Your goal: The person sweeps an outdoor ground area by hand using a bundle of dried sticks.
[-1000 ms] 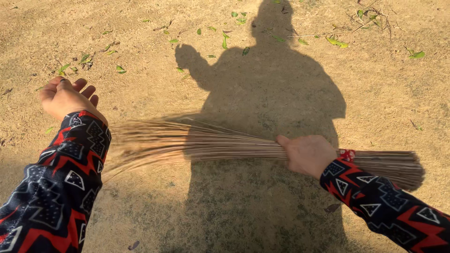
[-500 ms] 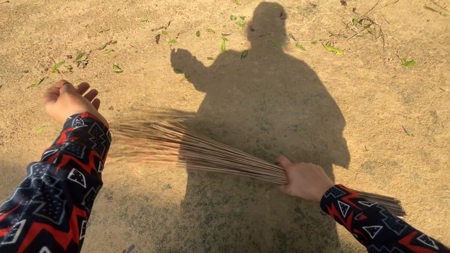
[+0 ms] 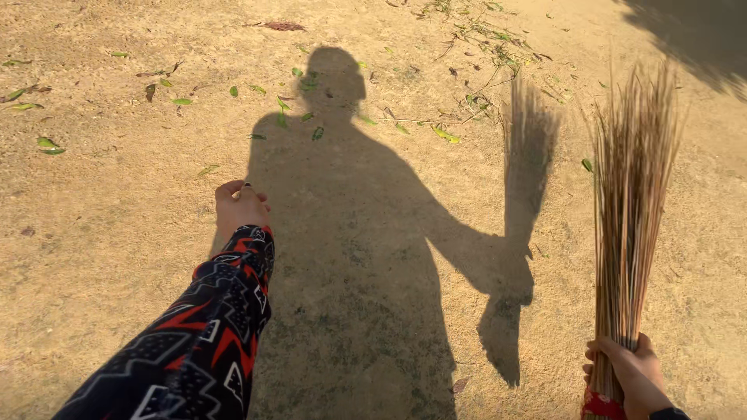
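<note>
Straw-coloured stick broom (image 3: 632,210) is standing near-vertical at far right, long axis running bottom to top of view, bristle tips fanning up and away from the person. Right hand (image 3: 632,373) is gripping it low, fingers wrapping the bundle just above a red binding (image 3: 601,406). Left hand (image 3: 240,206) is hanging well apart to the left, loosely curled, holding nothing, over bare sandy ground (image 3: 117,233). Green leaves (image 3: 296,109) are lying scattered farther ahead, closer to the left hand's side than the broom's.

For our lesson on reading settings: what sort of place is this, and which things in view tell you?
Probably an outdoor yard in sunlight: bare sandy ground, scattered fallen leaves and twigs, and a stick broom in the right hand.
</note>
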